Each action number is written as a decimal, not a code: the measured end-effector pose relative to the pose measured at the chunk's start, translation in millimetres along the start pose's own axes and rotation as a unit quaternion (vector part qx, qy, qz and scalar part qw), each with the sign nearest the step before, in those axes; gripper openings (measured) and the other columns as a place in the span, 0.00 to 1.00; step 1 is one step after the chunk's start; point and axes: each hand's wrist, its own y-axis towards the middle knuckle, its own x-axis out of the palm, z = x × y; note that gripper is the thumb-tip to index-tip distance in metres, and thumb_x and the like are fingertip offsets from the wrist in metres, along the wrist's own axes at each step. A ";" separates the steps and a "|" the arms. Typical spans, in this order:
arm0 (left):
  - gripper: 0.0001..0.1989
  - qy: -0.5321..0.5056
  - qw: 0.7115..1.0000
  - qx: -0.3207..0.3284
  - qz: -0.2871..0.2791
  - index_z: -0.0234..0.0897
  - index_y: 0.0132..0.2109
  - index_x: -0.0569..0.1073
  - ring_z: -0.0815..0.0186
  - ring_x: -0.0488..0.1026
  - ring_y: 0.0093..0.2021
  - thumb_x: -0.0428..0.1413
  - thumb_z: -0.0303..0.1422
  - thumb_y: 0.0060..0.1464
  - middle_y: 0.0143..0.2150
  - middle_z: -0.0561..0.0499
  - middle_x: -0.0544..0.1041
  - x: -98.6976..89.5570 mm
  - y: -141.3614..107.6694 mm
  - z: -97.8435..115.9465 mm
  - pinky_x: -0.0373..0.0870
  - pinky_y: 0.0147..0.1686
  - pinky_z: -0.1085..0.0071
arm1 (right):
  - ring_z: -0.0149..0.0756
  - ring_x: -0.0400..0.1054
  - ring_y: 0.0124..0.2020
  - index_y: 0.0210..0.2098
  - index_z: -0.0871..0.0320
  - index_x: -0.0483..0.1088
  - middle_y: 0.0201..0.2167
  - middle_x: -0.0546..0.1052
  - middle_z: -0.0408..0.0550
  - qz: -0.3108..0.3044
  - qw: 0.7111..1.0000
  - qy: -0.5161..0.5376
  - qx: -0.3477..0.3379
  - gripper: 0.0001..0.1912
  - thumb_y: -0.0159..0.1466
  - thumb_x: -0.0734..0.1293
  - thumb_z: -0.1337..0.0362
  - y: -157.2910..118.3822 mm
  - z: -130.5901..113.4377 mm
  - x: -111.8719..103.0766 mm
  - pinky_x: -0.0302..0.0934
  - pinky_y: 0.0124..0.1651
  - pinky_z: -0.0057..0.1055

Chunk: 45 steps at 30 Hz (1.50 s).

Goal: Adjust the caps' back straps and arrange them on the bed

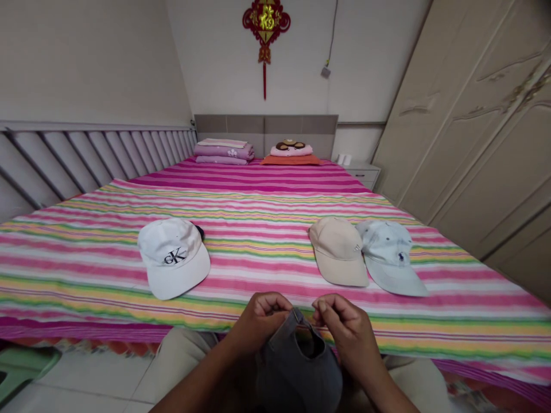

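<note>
Gray cap (301, 378) between left hand (262, 322), pinching strap (298, 315), and right hand (348, 327), hold unclear.

We look along a stripe-covered bed (253, 241) to a grey headboard (299, 127) against a pale wall (206, 69), where a red and gold ornament (266, 22) hangs. To our left runs a slatted rail (103, 125); to our right stand a white nightstand (364, 172) and beige wardrobe (460, 120). Below, we see light floor tiles (103, 376) and a green stool (28, 364).

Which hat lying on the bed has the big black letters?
The white cap, over on the left. The beige cap and pale blue cap, together on the right, show only small marks.
</note>
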 end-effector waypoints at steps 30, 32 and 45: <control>0.09 0.062 0.998 0.006 0.017 0.30 0.24 0.71 0.76 0.60 0.19 0.59 0.33 0.38 0.18 0.55 0.68 -0.3 6.7 -16.4 0.54 0.20 0.78 | 0.29 0.63 0.20 0.26 0.58 0.66 0.19 0.69 0.40 -0.126 0.978 -0.144 -0.078 0.06 0.55 0.60 0.74 2.8 0.4 3.7 0.54 0.23 0.24; 0.09 0.081 0.997 0.010 0.015 0.30 0.24 0.70 0.76 0.59 0.19 0.58 0.33 0.39 0.18 0.55 0.67 -1.0 7.9 -17.9 0.55 0.21 0.78 | 0.28 0.62 0.19 0.25 0.57 0.66 0.18 0.69 0.39 -0.156 0.977 -0.138 -0.053 0.06 0.56 0.60 0.73 5.2 -1.4 1.1 0.52 0.22 0.24; 0.05 0.288 0.943 0.158 0.045 0.32 0.25 0.72 0.71 0.66 0.23 0.53 0.29 0.43 0.21 0.52 0.72 -3.2 10.3 -23.4 0.60 0.24 0.77 | 0.34 0.69 0.28 0.30 0.57 0.69 0.25 0.75 0.46 -0.175 0.962 -0.197 -0.065 0.11 0.62 0.57 0.69 3.3 3.3 5.1 0.58 0.30 0.27</control>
